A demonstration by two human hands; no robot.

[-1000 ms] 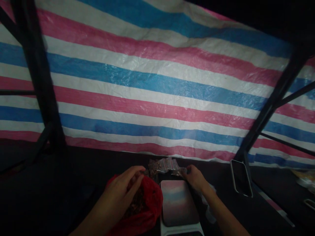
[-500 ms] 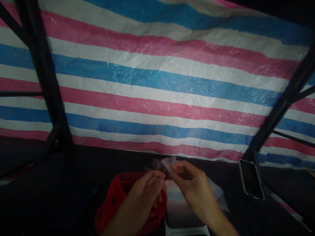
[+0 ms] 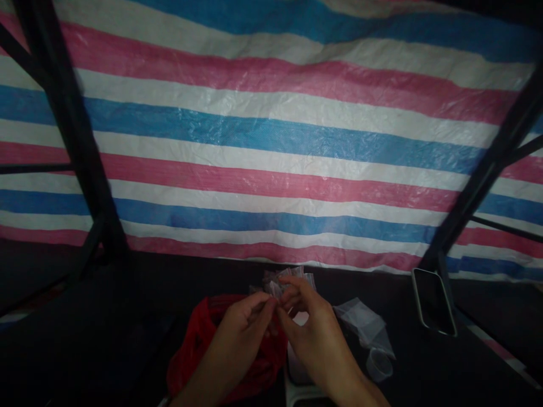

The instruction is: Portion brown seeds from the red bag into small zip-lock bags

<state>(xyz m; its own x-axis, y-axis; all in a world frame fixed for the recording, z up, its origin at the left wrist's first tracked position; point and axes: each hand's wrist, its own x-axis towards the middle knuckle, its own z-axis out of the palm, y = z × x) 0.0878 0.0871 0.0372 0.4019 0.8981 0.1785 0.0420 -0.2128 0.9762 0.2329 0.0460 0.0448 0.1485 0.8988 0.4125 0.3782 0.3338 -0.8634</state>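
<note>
My left hand (image 3: 240, 330) and my right hand (image 3: 316, 330) meet at the fingertips, both closed in a pinch. A small clear plastic bag (image 3: 275, 290) shows at the fingertips; its lower part is hidden by the fingers. Just beyond them lies a pile of small clear bags (image 3: 309, 278). Under and beside my left hand is a red plastic bag (image 3: 193, 345) with its mouth open. Below my right hand sits a shiny flat-topped object with a pale edge (image 3: 297, 362), mostly covered by that hand.
Larger clear plastic bags (image 3: 367, 325) lie right of my right hand, with a small clear round cup (image 3: 379, 364) in front. A phone (image 3: 433, 302) rests farther right by a dark metal post (image 3: 464, 198). Striped plastic sheeting (image 3: 271, 175) hangs behind the dark surface.
My right hand has moved left and down, away from the pile, and its fingertips now meet my left hand's. The clear cup and more of the larger bags have come into view.
</note>
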